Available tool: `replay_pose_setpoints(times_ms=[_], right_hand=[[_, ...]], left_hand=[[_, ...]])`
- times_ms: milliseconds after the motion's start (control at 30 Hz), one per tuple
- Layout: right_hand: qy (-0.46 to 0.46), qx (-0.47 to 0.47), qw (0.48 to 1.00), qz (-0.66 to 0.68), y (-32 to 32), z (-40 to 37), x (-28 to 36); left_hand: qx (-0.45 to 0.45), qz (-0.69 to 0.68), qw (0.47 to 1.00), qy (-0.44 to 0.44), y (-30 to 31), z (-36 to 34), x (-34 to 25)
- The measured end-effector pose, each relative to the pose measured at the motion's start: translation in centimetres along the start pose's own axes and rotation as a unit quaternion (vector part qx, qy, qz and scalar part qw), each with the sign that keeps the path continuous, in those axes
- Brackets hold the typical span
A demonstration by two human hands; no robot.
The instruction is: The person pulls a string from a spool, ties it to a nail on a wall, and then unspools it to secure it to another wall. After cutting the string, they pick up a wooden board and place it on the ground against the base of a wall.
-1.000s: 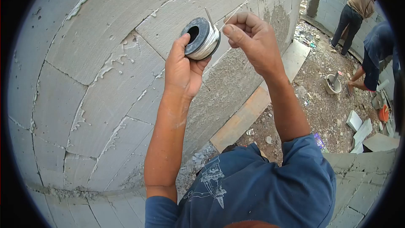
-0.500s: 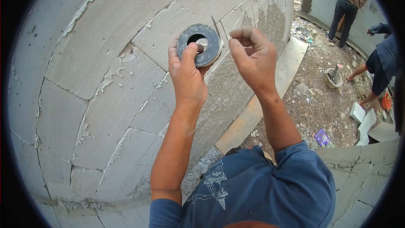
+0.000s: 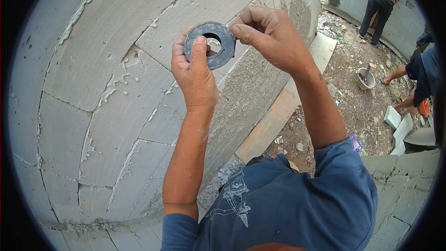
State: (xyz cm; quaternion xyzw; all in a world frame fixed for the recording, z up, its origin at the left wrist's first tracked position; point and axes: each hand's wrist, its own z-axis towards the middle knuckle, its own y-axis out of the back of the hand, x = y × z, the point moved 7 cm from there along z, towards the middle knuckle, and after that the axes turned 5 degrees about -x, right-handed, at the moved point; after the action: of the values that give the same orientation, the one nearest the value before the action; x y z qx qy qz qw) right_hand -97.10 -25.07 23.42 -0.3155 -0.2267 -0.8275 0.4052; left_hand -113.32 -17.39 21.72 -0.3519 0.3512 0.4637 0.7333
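Observation:
My left hand (image 3: 197,76) grips a dark, round spool (image 3: 221,55) with a wide hole through its middle. The thumb lies across its face toward the hole, while the other fingers wrap behind the left side. Dust marks the spool's flat face. My right hand (image 3: 274,37) is closed in a pinch at the spool's right edge, thumb against the bent fingers. Whatever sits between those fingertips is too small or hidden to make out. Both hands are raised in front of the pale block wall (image 3: 125,125).
White mortar drips along the wall's joints. A long board (image 3: 269,125) runs along the wall's foot. On the rubble ground stand a bucket (image 3: 366,80) with a tool in it and pale block pieces (image 3: 392,117). Two people, one in dark trousers (image 3: 378,9), are at the right.
My right hand has moved left and up, meeting the spool's right edge. The spool has shifted slightly left and up in my left hand. The thin metal pin beside it no longer shows.

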Motion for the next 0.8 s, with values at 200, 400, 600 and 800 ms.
replay_pose_setpoints(times_ms=[200,400,600,800], right_hand=[[-0.124,0.007,0.987,0.104,-0.4,-0.9,-3.9],[-0.119,-0.012,0.979,0.166,-1.3,-2.7,-4.0],[-0.085,-0.156,0.983,0.050,-0.6,-5.5,-3.0],[-0.088,-0.070,0.991,0.077,-2.6,-6.1,-3.7]], left_hand=[[0.019,0.076,0.992,-0.096,-0.6,-1.3,-0.7],[0.015,0.034,0.998,-0.052,-0.2,-0.3,0.2],[-0.041,-0.111,0.989,0.085,-0.5,-0.2,1.1],[-0.019,-0.131,0.987,0.095,-0.9,-1.4,2.3]])
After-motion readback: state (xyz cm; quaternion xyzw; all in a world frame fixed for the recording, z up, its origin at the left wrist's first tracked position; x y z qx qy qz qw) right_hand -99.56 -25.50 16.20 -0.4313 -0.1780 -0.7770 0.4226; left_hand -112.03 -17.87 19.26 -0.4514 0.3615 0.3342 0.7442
